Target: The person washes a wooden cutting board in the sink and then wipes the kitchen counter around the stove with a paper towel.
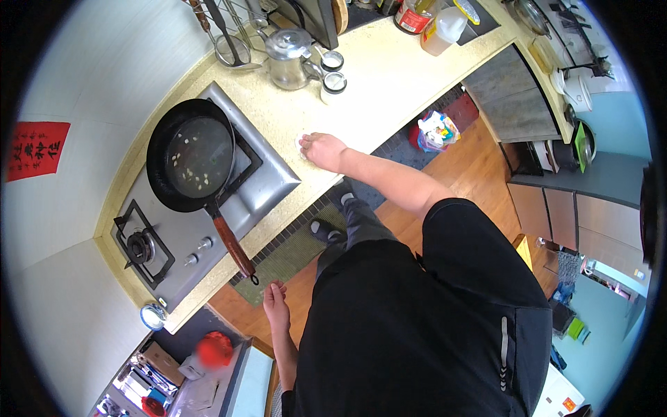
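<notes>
My right hand rests on the stone countertop beside the stove, pressing down on a white cloth or paper that shows only at its edge. My left hand hangs with bent fingers just below the end of the wooden pan handle, apart from it, and nothing is seen in it. A black frying pan sits over the upper burner, with liquid and several small pale pieces inside. Metal kettle and two small lidded jars stand beyond my right hand.
The steel gas stove has an uncovered lower burner and two knobs. A wire rack with utensils stands at the wall. Farther right are a red-labelled jar and a plastic jug. A small bowl sits at the counter's near-left corner.
</notes>
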A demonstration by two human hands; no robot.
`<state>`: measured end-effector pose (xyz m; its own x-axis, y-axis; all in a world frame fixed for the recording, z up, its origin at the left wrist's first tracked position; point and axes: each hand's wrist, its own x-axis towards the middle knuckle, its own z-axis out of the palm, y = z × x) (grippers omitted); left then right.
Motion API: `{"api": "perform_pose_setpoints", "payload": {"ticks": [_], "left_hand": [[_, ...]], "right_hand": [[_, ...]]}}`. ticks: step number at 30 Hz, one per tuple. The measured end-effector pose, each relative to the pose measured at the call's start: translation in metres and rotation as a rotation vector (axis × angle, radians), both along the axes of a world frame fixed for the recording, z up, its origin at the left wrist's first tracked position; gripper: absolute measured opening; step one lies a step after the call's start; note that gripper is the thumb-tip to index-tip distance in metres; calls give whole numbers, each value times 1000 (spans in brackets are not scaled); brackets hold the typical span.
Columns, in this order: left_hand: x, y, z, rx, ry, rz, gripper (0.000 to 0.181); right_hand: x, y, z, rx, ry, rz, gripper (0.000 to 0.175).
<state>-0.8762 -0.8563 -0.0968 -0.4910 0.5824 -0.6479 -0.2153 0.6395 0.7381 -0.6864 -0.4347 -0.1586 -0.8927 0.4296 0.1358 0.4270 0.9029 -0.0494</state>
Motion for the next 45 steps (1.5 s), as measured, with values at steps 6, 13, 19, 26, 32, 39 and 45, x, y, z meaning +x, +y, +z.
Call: {"api": "perform_pose_setpoints", "payload": {"ticks": [6, 13, 19, 26, 32, 39, 45], "left_hand": [[-2, 0, 2, 8, 1, -72, 33], [-4, 11, -9, -19, -63, -223, 35], [1, 50, -7, -39, -44, -337, 38], [47, 98, -6, -52, -79, -487, 35], [123, 157, 13, -65, -62, -598, 35], [201, 234, 33, -31, 43, -879, 43], [256, 291, 40, 52, -84, -1168, 32]], "right_hand": [[-25, -25, 10, -177, -173, -470, 20], [-49, -42, 62, -578, -117, -651, 20], [-8, -48, 41, -787, 706, -801, 27], [200, -95, 15, -1209, 1629, -1247, 18], [403, -75, -43, -815, 1594, -1925, 15], [508, -18, -58, -874, 1194, -1696, 48], [465, -180, -70, -979, 769, -1621, 34]]}}
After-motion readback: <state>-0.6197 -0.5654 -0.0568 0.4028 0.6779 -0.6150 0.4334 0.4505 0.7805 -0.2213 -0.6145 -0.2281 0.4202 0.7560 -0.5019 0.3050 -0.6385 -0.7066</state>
